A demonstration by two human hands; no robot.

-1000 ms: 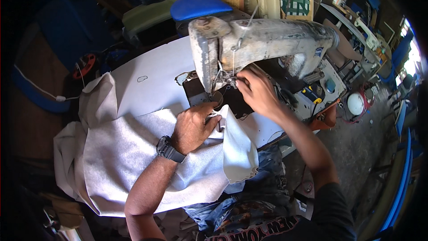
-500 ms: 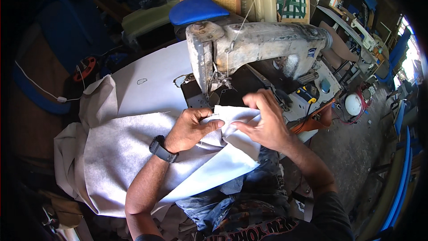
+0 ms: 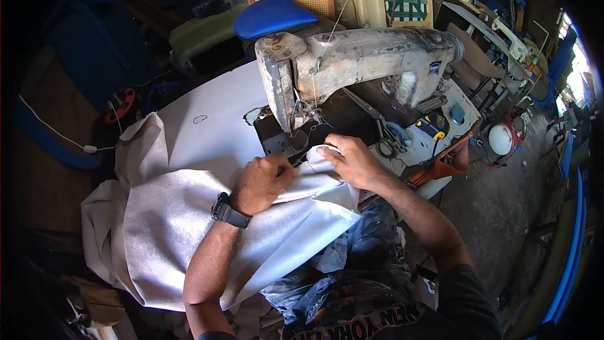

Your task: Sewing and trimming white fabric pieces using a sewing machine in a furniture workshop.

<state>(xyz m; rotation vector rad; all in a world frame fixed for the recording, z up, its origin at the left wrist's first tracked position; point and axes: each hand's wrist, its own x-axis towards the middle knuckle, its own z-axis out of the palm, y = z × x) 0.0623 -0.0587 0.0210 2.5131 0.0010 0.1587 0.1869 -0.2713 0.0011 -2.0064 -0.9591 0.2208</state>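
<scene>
- Cloth (image 3: 176,233): pale grey, bunched over the table's near side, hanging toward the lap, in front of the sewing machine.
- Right hand (image 3: 353,162): thumb and fingers pinching the cloth's folded upper edge.
- Left hand (image 3: 263,182): fingers curled, resting at cloth; can't tell if gripping.
- Watch (image 3: 229,211): black, left wrist.
- Sewing machine (image 3: 371,60): worn, on white table (image 3: 220,97), needle end just beyond hands.
- Scissors (image 3: 385,143): under machine's arm, right side.
- Tape measure (image 3: 431,127): yellow-black, beside scissors.

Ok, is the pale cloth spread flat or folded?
Folded and bunched, not spread flat: the pale cloth stands in raised folds at its left end, and the right hand pinches its upper edge.
</scene>
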